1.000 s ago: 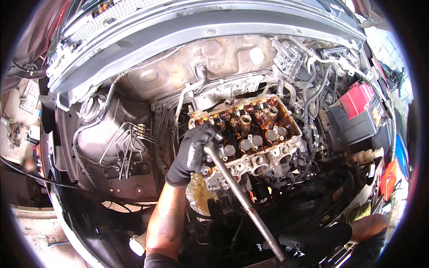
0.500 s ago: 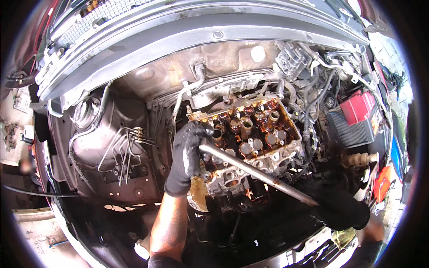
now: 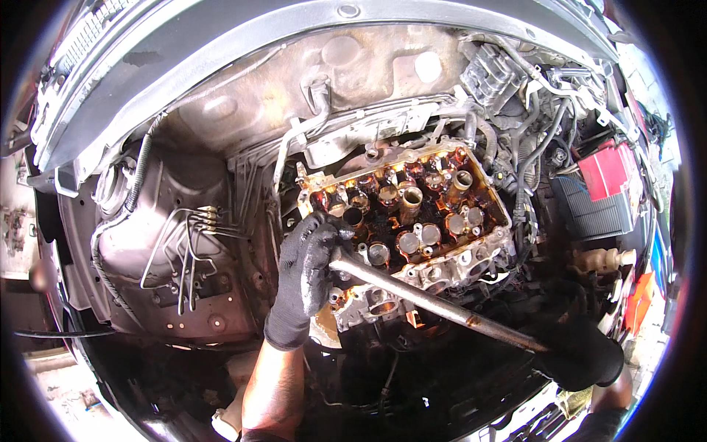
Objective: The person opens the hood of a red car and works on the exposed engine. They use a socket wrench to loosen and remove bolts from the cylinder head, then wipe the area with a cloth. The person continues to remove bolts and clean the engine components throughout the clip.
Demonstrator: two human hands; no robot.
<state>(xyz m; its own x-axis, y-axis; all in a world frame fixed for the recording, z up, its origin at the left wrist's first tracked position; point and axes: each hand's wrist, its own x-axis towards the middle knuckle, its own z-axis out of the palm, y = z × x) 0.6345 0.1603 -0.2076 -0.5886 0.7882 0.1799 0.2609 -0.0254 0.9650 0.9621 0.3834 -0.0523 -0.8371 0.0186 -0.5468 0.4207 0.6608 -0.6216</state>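
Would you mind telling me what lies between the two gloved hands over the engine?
In the head view, a long metal bar spans from the left hand to the right hand, crossing the open cylinder head.

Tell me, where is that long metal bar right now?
The long metal bar slants across the oily cylinder head at centre, from the left hand to the right hand.

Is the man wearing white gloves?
No, both gloves are black: the left hand steadies the long bar at the engine, the right hand grips its far end.

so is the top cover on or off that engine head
Off. The cylinder head lies open from above, with oily round valve parts bare. The left hand steadies a long bar across it.
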